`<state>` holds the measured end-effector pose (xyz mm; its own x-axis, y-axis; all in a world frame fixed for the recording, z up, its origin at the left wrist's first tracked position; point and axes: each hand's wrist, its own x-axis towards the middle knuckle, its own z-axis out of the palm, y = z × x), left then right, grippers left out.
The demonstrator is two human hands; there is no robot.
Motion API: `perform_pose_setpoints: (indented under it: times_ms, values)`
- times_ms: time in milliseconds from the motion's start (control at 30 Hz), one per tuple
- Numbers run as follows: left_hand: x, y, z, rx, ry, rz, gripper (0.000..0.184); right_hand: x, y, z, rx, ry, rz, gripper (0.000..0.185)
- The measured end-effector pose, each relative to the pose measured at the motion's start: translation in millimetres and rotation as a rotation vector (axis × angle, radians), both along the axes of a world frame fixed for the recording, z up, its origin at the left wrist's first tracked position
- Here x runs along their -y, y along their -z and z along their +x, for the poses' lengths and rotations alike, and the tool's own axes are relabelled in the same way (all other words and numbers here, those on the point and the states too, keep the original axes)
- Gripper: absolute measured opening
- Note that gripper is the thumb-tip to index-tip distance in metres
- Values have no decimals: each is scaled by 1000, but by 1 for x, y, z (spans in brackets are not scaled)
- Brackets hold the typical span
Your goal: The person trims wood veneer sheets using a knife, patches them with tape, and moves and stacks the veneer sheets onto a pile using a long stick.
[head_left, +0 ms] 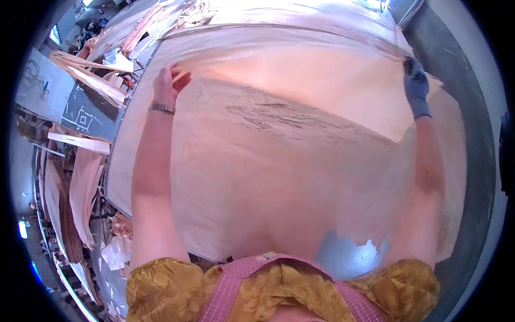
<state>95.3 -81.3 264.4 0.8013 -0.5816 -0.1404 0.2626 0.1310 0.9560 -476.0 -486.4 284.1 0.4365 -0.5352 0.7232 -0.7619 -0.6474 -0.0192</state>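
Note:
A large, thin, pale sheet, like wood veneer (pixel 322 75), spans the space between my outstretched arms. My left hand (pixel 171 83), bare with a metal watch band at the wrist, is at its left part, thumb and fingers bent around the sheet's edge. At the right, my right hand (pixel 417 86), in a grey glove, is closed on the sheet's far right edge. Below the raised sheet lies another broad sheet (pixel 257 177) with dark, rough streaks near its middle.
Torn veneer strips (pixel 88 182) hang and lie along the left side. More scraps (pixel 188 13) are heaped at the back left. A grey ledge (pixel 477 161) curves along the right. A shiny bluish patch (pixel 354 255) shows near my body.

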Motion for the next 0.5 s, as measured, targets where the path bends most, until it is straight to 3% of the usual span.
perform_pose_setpoints:
  times_ms: [100, 167, 200, 267, 333, 400, 500]
  values:
    - [30, -2, -22, -31, -30, -60, 30, -9, -14, -33, 59, 31, -81, 26]
    - [46, 33, -27, -156, 4, -36, 27, -12, -5, -53, 31, 72, -71, 25]
    - [52, 58, -28, -221, 20, -25, 25, -13, 7, -63, 32, 28, -139, 24]
    - [68, 114, -26, -393, 5, 88, 21, -22, 32, -76, -97, 221, -104, 23]
    - [75, 157, -44, -387, -23, 59, 19, -29, 65, -88, -55, 241, 9, 23]
    - [83, 196, -51, -426, -80, 73, 19, -30, 102, -103, -39, 135, -3, 23]
    - [84, 216, -64, -461, -119, 159, 19, -39, 146, -109, -127, 215, 152, 23]
